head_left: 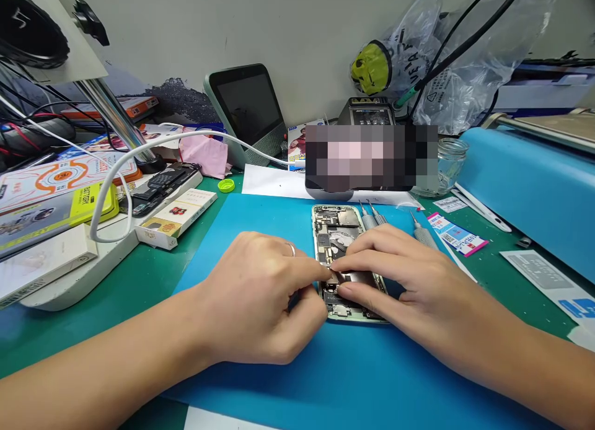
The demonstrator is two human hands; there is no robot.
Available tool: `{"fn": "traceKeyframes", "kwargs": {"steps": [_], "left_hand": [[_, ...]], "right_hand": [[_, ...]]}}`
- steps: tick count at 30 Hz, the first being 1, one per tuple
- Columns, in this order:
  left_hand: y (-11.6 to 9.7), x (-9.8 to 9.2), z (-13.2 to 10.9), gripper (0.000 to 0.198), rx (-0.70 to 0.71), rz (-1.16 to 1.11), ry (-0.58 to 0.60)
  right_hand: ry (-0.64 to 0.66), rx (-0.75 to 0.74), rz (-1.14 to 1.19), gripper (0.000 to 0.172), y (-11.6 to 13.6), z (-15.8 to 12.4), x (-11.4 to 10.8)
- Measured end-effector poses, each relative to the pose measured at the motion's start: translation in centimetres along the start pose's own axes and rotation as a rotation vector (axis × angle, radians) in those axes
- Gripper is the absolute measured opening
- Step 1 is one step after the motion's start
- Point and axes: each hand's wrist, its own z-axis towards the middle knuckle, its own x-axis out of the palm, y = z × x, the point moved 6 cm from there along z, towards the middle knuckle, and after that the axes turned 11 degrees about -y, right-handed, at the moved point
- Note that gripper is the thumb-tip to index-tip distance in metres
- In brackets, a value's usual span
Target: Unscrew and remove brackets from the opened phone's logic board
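An opened smartphone (343,238) with a pale green frame lies on the blue mat (260,213), its inner parts bare. My left hand (267,297), a ring on one finger, is closed with the index finger stretched out; its tip touches the phone's lower left inner area. From the right, my right hand (409,269) reaches over the phone. Thumb and fingertips come together around a small dark piece (341,279) near the left index tip. That piece is mostly hidden, and its kind cannot be made out. The right hand covers the phone's lower right side.
Several thin screwdrivers (422,233) lie beyond my right hand. A dark propped device (362,185), partly pixelated, stands behind the phone beside a glass jar (450,160). A white cable (109,182) arches over boxes at left. A blue machine (525,188) borders the right.
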Motion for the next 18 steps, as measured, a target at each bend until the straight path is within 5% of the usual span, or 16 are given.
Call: {"fn": "traceKeyframes", "kwargs": {"steps": [18], "left_hand": [[0.27,0.09,-0.07,0.024,-0.001,0.011,-0.029]], "right_hand": [[-0.083,-0.106,-0.037,0.020,0.70,0.14,-0.70]]}}
